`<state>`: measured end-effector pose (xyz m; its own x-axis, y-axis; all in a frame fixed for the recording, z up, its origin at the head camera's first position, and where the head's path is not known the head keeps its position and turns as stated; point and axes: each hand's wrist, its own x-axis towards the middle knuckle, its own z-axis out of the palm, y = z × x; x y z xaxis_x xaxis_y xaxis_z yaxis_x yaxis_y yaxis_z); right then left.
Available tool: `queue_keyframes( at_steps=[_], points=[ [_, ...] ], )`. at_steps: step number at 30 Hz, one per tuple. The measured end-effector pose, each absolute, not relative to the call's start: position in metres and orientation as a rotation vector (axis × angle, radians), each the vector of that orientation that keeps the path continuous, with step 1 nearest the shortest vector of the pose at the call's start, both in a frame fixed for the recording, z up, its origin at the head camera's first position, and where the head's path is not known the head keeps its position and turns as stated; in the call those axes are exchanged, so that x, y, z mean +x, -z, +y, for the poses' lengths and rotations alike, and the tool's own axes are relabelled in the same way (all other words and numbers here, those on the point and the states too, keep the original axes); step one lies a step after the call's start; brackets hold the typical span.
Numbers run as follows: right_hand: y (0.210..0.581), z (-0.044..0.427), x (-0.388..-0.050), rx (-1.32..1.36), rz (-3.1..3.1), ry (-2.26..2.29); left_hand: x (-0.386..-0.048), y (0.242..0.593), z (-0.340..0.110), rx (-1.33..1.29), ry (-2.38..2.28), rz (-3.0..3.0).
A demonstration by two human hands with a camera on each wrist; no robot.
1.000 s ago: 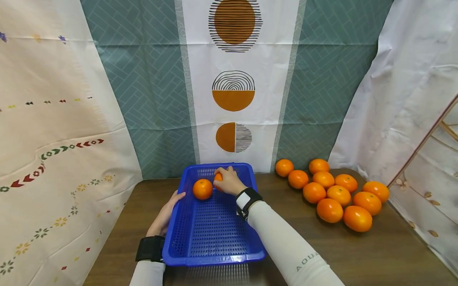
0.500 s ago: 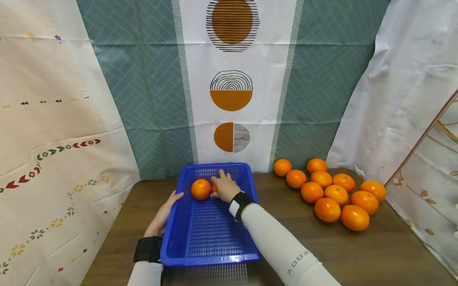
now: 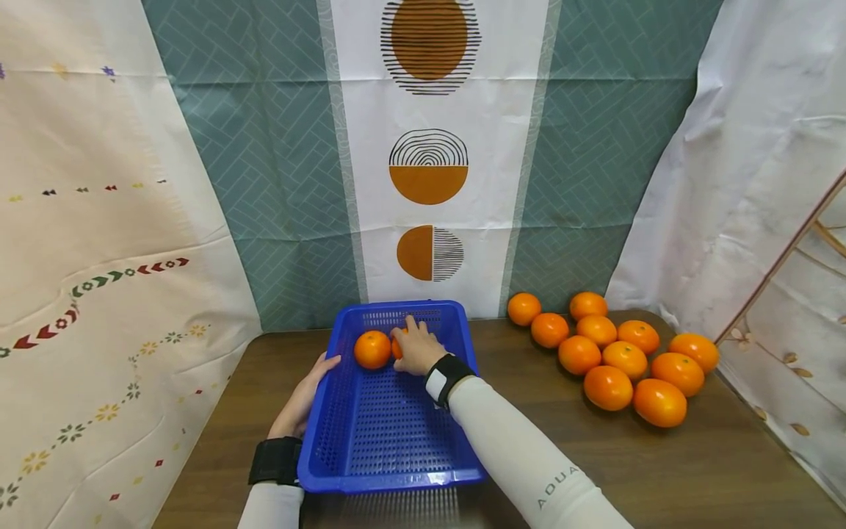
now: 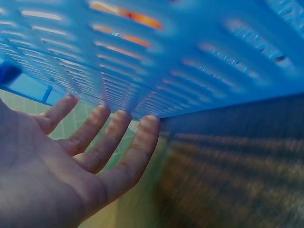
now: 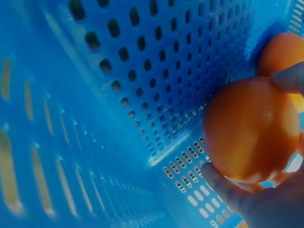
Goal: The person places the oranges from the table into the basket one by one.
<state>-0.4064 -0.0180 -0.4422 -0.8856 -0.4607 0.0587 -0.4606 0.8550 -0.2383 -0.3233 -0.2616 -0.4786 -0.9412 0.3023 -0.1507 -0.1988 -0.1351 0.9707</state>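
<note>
In the head view a blue perforated plastic basket stands at the middle of the table. My left hand holds its left side, the thumb over the rim. In the left wrist view the other fingers reach up to the slotted outer wall, tips against it. Inside the basket, near the far end, my right hand grips an orange, partly hidden by the hand in the head view. Just to the left of it sits another orange, which shows behind the held one in the right wrist view.
Several more oranges lie in a loose group on the brown table, right of the basket. A patterned cloth hangs behind the table. Pale cloths hang on both sides.
My right hand has moved slightly down and to the left with its orange, its fingers now spread further over the fruit. The left hand, basket and other oranges keep their places.
</note>
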Motion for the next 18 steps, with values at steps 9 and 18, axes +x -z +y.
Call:
queue_keyframes(
  at_steps=[9,18],
  points=[
    [0.452,-0.020,-0.407,-0.890,3.195,0.077,-0.327,0.478,-0.260,0.155,-2.135,1.799],
    [0.454,-0.023,-0.409,-0.888,3.184,0.125,-0.327,0.481,-0.262,0.175,-2.152,1.793]
  ],
)
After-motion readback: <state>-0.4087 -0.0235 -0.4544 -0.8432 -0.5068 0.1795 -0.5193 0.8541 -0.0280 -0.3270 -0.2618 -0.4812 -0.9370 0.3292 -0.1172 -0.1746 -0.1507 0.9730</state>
